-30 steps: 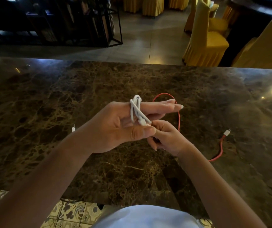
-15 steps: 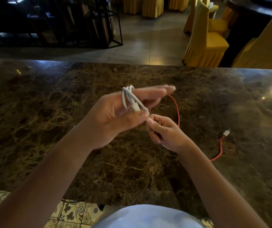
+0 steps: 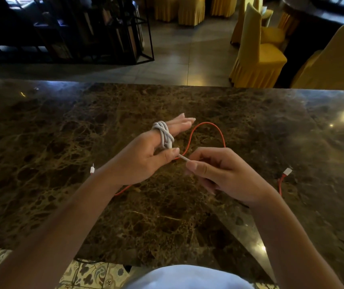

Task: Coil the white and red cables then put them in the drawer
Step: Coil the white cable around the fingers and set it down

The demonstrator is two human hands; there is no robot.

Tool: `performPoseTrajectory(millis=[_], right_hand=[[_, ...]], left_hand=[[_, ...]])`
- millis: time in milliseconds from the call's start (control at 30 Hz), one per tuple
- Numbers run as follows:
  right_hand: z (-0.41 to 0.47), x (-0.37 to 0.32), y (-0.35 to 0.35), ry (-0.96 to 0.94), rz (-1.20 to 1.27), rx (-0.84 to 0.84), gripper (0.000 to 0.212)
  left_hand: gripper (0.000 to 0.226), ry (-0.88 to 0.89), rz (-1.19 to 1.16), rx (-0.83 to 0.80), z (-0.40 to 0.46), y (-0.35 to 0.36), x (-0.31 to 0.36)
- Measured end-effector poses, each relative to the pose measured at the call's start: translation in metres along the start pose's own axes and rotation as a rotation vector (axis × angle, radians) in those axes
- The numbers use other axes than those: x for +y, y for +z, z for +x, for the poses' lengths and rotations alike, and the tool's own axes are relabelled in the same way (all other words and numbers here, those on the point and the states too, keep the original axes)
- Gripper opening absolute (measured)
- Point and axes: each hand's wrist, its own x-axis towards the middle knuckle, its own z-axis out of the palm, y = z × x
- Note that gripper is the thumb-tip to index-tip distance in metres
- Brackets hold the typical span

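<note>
The white cable point(image 3: 163, 134) is wound in several loops around the outstretched fingers of my left hand point(image 3: 144, 157), whose thumb presses on the loops. My right hand point(image 3: 219, 174) pinches the cable's loose white end between thumb and forefinger, just right of the left thumb. The red cable point(image 3: 206, 127) lies uncoiled on the dark marble counter point(image 3: 62, 132), arching behind my hands. One white plug of it point(image 3: 287, 171) rests at the right, the other point(image 3: 92, 169) shows left of my left wrist. No drawer is in view.
The counter's far edge runs across the picture; beyond it are yellow-covered chairs point(image 3: 256, 51) at the right and a black metal shelf frame point(image 3: 108, 30) at the left. Patterned floor tiles point(image 3: 92, 274) show below the near edge.
My hands have moved apart: the right hand drew the white cable's end out to the right, and the left hand turned so its fingers point away. The red cable's loop is now uncovered.
</note>
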Motion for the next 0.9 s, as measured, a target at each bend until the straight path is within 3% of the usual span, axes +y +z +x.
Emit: performPoseTrajectory(millis=[367,500,633,733,833,900], right_hand=[[0.0,-0.02,-0.008,-0.037,-0.099,-0.017,0.025],[0.0,-0.028,0.0,-0.006,-0.385,-0.145,0.021],[0.007,-0.036,0.012,0.003,-0.861,-0.233,0.017],[0.01,-0.047,0.016,-0.015,-0.939,-0.229,0.019],[0.014,-0.06,0.005,-0.112,-0.964,-0.173,0.018],[0.016,-0.067,-0.005,-0.119,-0.993,-0.173,0.017]], left_hand=[[0.054,-0.042,-0.093,-0.204,-0.009,-0.006,0.002],[0.059,-0.093,0.058,-0.229,-0.004,0.0,-0.004],[0.066,-0.168,0.105,-0.074,0.003,0.0,-0.009],[0.065,-0.108,0.18,-0.106,0.004,0.002,-0.013],[0.053,-0.064,0.197,-0.18,0.001,0.009,-0.01],[0.024,-0.142,0.19,-0.199,-0.001,0.013,-0.011]])
